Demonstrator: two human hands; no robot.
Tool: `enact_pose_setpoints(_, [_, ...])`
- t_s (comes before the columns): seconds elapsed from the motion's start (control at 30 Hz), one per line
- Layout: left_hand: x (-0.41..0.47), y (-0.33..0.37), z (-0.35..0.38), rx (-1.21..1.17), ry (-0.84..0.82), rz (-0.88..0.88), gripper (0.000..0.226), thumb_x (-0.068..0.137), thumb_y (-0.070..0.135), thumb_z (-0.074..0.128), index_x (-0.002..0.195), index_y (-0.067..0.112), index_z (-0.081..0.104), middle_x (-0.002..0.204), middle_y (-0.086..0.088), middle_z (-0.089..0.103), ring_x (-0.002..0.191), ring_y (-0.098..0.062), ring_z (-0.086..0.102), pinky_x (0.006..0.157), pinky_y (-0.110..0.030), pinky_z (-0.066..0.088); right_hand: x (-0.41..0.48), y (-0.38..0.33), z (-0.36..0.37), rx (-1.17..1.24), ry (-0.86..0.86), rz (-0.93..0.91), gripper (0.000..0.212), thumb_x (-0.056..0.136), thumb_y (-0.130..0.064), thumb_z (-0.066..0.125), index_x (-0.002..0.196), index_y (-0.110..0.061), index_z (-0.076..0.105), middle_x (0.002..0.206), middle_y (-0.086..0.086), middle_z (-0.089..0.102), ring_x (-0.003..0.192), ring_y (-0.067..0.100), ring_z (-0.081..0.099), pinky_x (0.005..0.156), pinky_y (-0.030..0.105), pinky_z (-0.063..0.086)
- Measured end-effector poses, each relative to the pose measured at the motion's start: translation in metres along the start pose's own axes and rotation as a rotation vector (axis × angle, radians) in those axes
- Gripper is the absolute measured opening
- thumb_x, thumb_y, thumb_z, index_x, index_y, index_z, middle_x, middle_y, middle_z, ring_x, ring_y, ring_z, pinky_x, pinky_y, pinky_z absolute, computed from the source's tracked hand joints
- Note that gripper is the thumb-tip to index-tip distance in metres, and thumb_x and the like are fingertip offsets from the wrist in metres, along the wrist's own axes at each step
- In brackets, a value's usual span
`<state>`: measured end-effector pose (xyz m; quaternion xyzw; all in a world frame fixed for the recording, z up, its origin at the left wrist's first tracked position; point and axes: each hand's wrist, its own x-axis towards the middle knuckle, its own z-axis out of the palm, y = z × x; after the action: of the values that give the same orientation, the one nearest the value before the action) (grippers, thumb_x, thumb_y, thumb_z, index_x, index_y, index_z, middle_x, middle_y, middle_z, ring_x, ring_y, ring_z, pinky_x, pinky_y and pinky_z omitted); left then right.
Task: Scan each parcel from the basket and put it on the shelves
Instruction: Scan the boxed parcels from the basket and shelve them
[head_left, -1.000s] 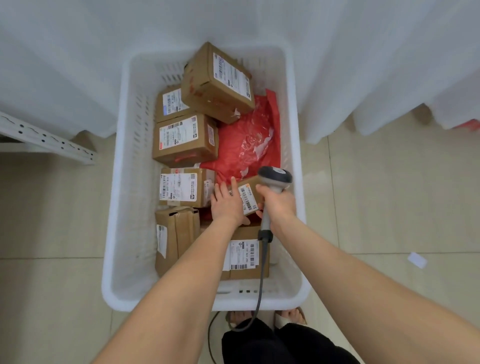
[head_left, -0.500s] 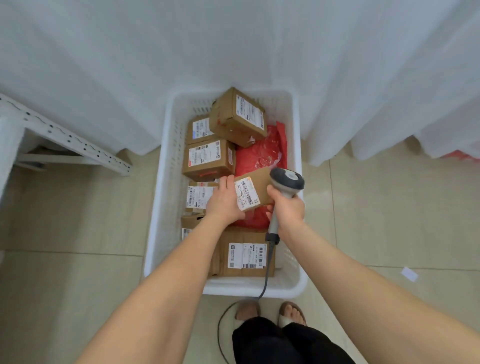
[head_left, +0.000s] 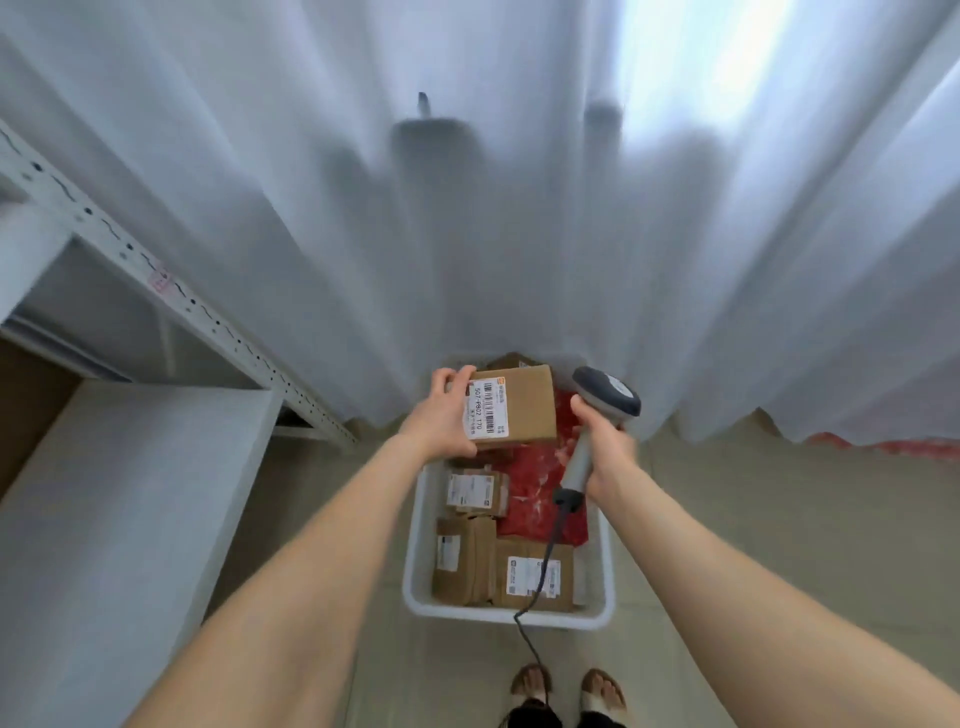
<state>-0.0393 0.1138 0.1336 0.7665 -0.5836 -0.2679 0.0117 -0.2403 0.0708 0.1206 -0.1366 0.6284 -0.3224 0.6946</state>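
Observation:
My left hand (head_left: 440, 415) grips a small brown cardboard parcel (head_left: 524, 408) by its left end, label side up, lifted above the white basket (head_left: 415, 566). My right hand (head_left: 605, 441) holds a grey barcode scanner (head_left: 607, 397) by its handle, head just right of the parcel. Its cable (head_left: 545, 566) hangs down across the basket. In the basket lie several brown boxes (head_left: 532, 574) and a red plastic bag (head_left: 535, 483).
White metal shelves (head_left: 130, 493) with a perforated upright (head_left: 208, 322) stand at the left. A white curtain (head_left: 519, 208) hangs behind the basket. My sandalled feet (head_left: 566, 688) stand on the beige tiled floor in front of the basket.
I have stood up and the view has risen. My left hand lifted the small parcel out of the basket, and the scanner rose beside it.

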Motion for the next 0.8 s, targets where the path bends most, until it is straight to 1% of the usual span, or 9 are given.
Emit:
enact_pose_setpoints(0.1, [-0.024,0.011,-0.061,-0.094,0.009,0.023,0.109,0.066,0.018,0.08,0.149,0.024,0.011,0.144,-0.009,0.02,0.115,-0.031,0.052,0.097,-0.036,0.044,-0.048,-0.036,0.018,0.027,-0.052,-0.024,0.052,0.076,-0.032,0.082,0.12,-0.015,0.059,0.091,0.005,0.066,0.073,0.02,0.064,0.06,0.035,0.055])
enact_pose_setpoints(0.27, [-0.06,0.028,-0.138,-0.15,-0.052,0.115,0.109,0.067,0.012,0.078,0.15,0.028,0.009,0.143,-0.008,0.024,0.131,-0.025,0.035,0.11,-0.029,0.03,-0.108,-0.077,0.029,0.092,-0.18,-0.031,0.046,0.075,-0.032,0.083,0.112,-0.018,0.06,0.087,0.008,0.069,0.07,0.026,0.07,0.069,0.042,0.058])
enact_pose_setpoints(0.43, [-0.089,0.065,-0.185,-0.056,-0.121,0.195,0.11,0.069,0.013,0.078,0.151,0.03,0.006,0.148,-0.004,0.02,0.137,-0.022,0.025,0.115,-0.036,0.026,-0.15,-0.099,0.024,0.112,-0.363,-0.022,0.061,0.065,-0.04,0.085,0.116,-0.014,0.063,0.105,0.017,0.072,0.097,0.037,0.069,0.088,0.055,0.054])
enact_pose_setpoints(0.5, [-0.098,0.081,-0.194,-0.027,-0.112,0.21,0.108,0.071,0.011,0.075,0.152,0.031,0.006,0.149,-0.003,0.019,0.138,-0.021,0.024,0.115,-0.035,0.025,-0.164,-0.102,0.019,0.093,-0.417,-0.017,0.064,0.066,-0.04,0.084,0.12,-0.011,0.065,0.111,0.017,0.072,0.102,0.037,0.068,0.093,0.055,0.051])
enact_pose_setpoints(0.57, [-0.109,0.094,-0.198,-0.056,-0.063,0.206,0.099,0.075,0.002,0.065,0.152,0.032,0.01,0.149,-0.004,0.022,0.137,-0.021,0.027,0.112,-0.032,0.028,-0.176,-0.104,0.011,0.098,-0.415,-0.014,0.061,0.069,-0.033,0.084,0.122,-0.011,0.064,0.109,0.016,0.072,0.101,0.035,0.068,0.091,0.053,0.053])
enact_pose_setpoints(0.63, [-0.12,0.105,-0.194,-0.233,0.062,0.169,0.091,0.08,-0.005,0.056,0.153,0.027,0.014,0.148,-0.009,0.028,0.134,-0.024,0.035,0.109,-0.032,0.034,-0.187,-0.105,0.003,0.146,-0.411,-0.016,0.055,0.073,-0.027,0.083,0.123,-0.013,0.063,0.104,0.016,0.073,0.097,0.035,0.069,0.083,0.051,0.056])
enact_pose_setpoints(0.7, [-0.134,0.116,-0.181,-0.598,0.218,0.01,0.08,0.086,0.0,0.053,0.153,0.02,0.014,0.149,-0.014,0.029,0.132,-0.029,0.039,0.109,-0.04,0.036,-0.196,-0.106,-0.006,0.224,-0.405,-0.023,0.055,0.075,-0.026,0.081,0.124,-0.013,0.061,0.106,0.017,0.073,0.098,0.036,0.069,0.081,0.051,0.056])
enact_pose_setpoints(0.73, [-0.143,0.123,-0.174,-0.846,0.224,-0.101,0.07,0.09,0.01,0.054,0.151,0.019,0.021,0.149,-0.014,0.031,0.13,-0.03,0.04,0.108,-0.045,0.037,-0.2,-0.106,-0.01,0.256,-0.399,-0.035,0.056,0.075,-0.026,0.081,0.125,-0.013,0.059,0.109,0.017,0.072,0.1,0.037,0.068,0.086,0.053,0.054])
enact_pose_setpoints(0.8, [-0.159,0.137,-0.153,-1.264,0.016,-0.22,0.041,0.092,0.036,0.054,0.129,0.021,0.047,0.137,-0.014,0.042,0.12,-0.031,0.047,0.099,-0.053,0.044,-0.207,-0.103,-0.02,0.293,-0.388,-0.07,0.059,0.075,-0.026,0.081,0.128,-0.012,0.057,0.113,0.017,0.07,0.104,0.038,0.066,0.093,0.057,0.05])
